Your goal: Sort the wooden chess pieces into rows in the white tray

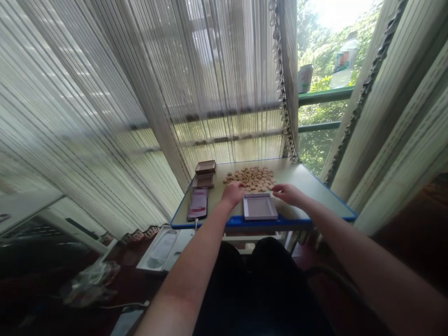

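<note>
**Flanking small, round, tan, wooden-looking discs (255, 177): bare left hand (232, 192) at 8 o'clock, bare right hand (286, 192) at 4**

With 12 o'clock at the table's far side and 6 at the person, the discs lie in a loose heap just beyond the table's middle, many touching, a few overlapping, some strays toward 9.

The left hand bends inward over the heap's 8 o'clock edge, fingers curled and tips close together; whether they pinch a disc or only rest against one, I cannot tell. The right hand comes in from 4 o'clock, fingers stretched toward the nearest discs with the tips right at the edge; the gap between thumb and fingers is too small to read, so I cannot tell whether anything is held there.

At 6 o'clock, between the wrists, a shallow, square, pale lilac-grey tray (259, 206) lies open side up against the table's near edge. Out at 8, beyond the left hand, lies a dark-edged phone (199, 205) with a lit screen, a white cable (196, 224) at its near end. At 9 sit two shallow brown rectangular boxes (203, 180), one just behind the other. All this rests on a cream tabletop (308, 179) rimmed in blue.

Farther out, a sheer striped curtain (224, 60) hangs from 10 to 12; toward 1, a pale cup (305, 78) and a whitish bottle (341, 77) stand on a green rail (325, 96).
</note>
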Available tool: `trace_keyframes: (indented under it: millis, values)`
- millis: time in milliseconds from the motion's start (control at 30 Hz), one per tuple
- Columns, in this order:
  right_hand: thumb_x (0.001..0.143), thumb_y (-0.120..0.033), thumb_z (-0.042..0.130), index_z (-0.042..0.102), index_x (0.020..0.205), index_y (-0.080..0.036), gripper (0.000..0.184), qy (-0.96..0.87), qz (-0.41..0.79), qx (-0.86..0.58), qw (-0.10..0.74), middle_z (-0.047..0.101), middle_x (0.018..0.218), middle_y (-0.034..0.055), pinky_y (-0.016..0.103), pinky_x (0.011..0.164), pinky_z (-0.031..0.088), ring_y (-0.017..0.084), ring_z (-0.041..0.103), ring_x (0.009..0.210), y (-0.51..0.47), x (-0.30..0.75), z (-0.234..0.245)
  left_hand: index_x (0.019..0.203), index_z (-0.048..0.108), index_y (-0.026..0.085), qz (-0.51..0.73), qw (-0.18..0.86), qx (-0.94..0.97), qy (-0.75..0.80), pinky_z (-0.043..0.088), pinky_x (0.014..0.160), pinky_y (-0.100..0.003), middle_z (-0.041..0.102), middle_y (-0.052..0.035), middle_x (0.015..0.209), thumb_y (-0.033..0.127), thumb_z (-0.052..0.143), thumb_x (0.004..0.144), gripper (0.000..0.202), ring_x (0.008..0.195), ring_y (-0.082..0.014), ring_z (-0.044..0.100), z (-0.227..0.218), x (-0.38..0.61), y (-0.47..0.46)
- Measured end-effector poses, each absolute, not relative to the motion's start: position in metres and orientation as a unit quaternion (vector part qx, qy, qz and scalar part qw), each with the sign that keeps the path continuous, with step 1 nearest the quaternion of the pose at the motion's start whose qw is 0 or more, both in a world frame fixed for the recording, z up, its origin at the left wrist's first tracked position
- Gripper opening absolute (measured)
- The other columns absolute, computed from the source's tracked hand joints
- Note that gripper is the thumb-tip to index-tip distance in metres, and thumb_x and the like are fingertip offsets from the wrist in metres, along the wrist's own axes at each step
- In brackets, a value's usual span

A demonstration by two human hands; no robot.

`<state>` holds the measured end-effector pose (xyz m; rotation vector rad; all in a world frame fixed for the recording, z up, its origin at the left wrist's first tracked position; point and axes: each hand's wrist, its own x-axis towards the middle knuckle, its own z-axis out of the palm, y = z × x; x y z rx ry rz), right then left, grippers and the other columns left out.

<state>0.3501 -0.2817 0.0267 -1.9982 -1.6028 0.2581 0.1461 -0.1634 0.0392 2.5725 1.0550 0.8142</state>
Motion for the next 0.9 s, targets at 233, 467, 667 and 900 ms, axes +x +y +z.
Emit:
trace_keyframes:
  millis: [233,467,667,900]
  values:
    - [0.073,-0.025,0.057,0.071,0.086,-0.022,0.019,-0.628,0.094,-0.721,0.277,0.071,0.082,0.0020,0.025,0.065,0.048,0.016,0.063,0.069,-0.241,0.350,0.040,0.090,0.070,0.017,0.242,0.125,0.902,0.334,0.047,0.081,-0.028,0.068,-0.0061,0.095,0.024,0.052,0.076,0.023,0.085,-0.0184,0.060,0.047,0.169,-0.141]
    - [0.074,-0.027,0.056,0.072,0.085,-0.021,0.020,-0.657,0.038,-0.693,0.293,0.067,0.078,0.0034,0.024,0.065,0.045,0.015,0.058,0.067,-0.215,0.370,0.028,0.087,0.071,0.019,0.220,0.117,0.932,0.265,0.045,0.076,-0.025,0.069,-0.0035,0.085,0.029,0.052,0.077,0.023,0.079,-0.0164,0.060,0.051,0.190,-0.118]
    - [0.075,-0.037,0.057,0.071,0.084,-0.023,0.022,-0.698,0.033,-0.655,0.286,0.063,0.081,0.0048,0.027,0.072,0.044,0.018,0.056,0.079,-0.220,0.380,0.014,0.077,0.069,0.019,0.218,0.137,0.941,0.218,0.042,0.072,-0.023,0.067,-0.0027,0.082,0.041,0.053,0.078,0.028,0.078,-0.0142,0.058,0.044,0.177,-0.122]
    - [0.074,-0.038,0.060,0.071,0.088,-0.024,0.023,-0.692,0.048,-0.666,0.275,0.063,0.089,0.0061,0.029,0.079,0.043,0.022,0.055,0.092,-0.222,0.377,0.017,0.061,0.065,0.015,0.143,0.134,0.966,0.170,0.037,0.061,-0.022,0.059,-0.0015,0.065,0.048,0.061,0.070,0.034,0.065,-0.0117,0.052,0.052,0.167,-0.134]
